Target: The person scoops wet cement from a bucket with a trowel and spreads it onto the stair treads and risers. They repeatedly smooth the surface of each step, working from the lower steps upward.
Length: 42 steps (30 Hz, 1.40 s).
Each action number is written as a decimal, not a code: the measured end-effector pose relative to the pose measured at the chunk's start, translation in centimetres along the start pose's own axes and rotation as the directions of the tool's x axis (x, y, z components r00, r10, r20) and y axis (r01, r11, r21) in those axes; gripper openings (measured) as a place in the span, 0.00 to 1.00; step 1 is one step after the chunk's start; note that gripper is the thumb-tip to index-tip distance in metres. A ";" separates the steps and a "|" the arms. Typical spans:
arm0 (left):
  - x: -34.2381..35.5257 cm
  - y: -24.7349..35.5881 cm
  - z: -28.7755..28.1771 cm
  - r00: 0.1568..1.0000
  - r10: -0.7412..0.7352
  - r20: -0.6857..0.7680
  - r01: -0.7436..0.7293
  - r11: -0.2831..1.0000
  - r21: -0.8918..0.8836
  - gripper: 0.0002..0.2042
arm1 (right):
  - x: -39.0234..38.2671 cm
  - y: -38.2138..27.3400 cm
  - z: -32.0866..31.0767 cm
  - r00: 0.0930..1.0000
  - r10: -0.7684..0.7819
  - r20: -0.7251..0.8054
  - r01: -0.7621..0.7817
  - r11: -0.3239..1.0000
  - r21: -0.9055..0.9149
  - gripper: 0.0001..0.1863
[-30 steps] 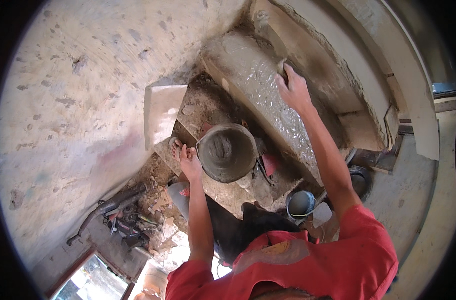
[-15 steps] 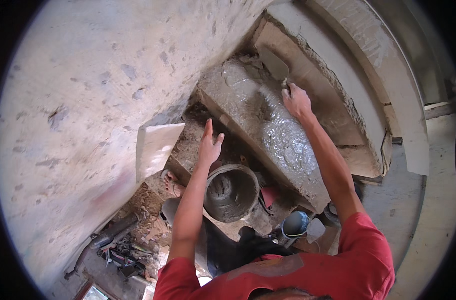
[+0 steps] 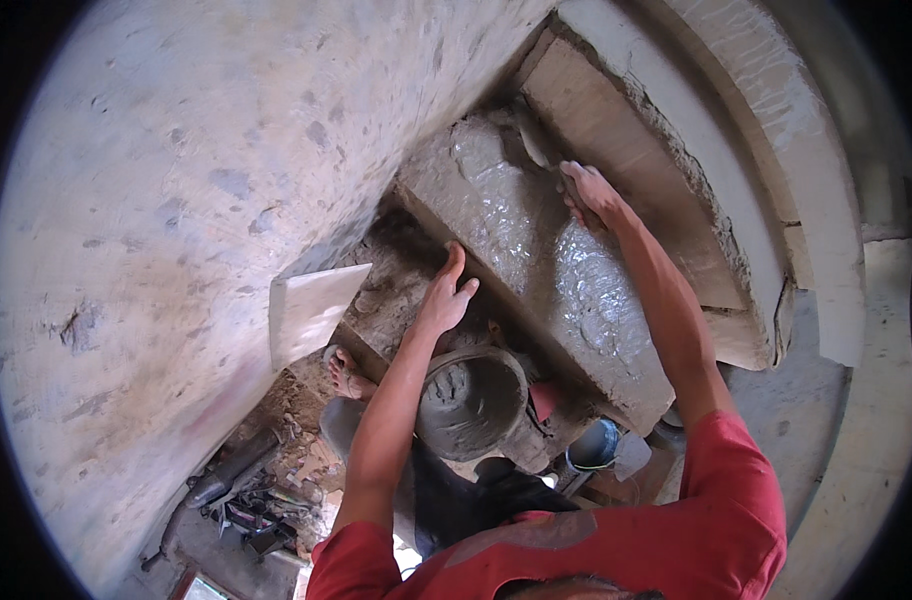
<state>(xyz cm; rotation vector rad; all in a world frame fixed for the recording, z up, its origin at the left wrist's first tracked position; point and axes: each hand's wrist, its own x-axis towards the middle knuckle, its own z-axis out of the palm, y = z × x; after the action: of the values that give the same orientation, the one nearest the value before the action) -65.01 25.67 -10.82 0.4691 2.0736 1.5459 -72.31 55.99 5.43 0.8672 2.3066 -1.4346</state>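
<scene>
My right hand is closed around the handle of a trowel. The trowel blade is tilted, its tip toward the inner corner beside the upright riser board. Wet, shiny mortar covers the top of the step, with a smoothed hollow crossing it near my right wrist. Beside the step's front edge, my left hand holds nothing; its fingers are stretched and its thumb stands apart. Whether its fingertips touch that edge I cannot tell. Below it sits a mortar-caked bucket with some grey mix inside.
A stained wall rises on the left, with a loose tile leaning against it. Higher curved steps climb to the right. A small blue bucket stands by my right side. Debris litters the lower left, near my bare foot.
My left hand has moved right, to the step's front edge. The trowel blade has turned from facing up to nearly edge-on. The hollow in the mortar is wider and smoother.
</scene>
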 end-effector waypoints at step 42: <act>0.5 -0.4 -1.5 0.987 -0.050 0.154 0.042 0.998 0.055 0.42 | -0.4 -1.6 2.3 0.999 -0.050 -0.014 0.042 0.931 -0.363 0.27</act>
<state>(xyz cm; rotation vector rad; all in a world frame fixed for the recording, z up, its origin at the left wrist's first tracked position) -66.26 24.62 -10.95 0.5396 1.9940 1.3870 -73.14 53.26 5.73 0.7247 2.5104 -0.9668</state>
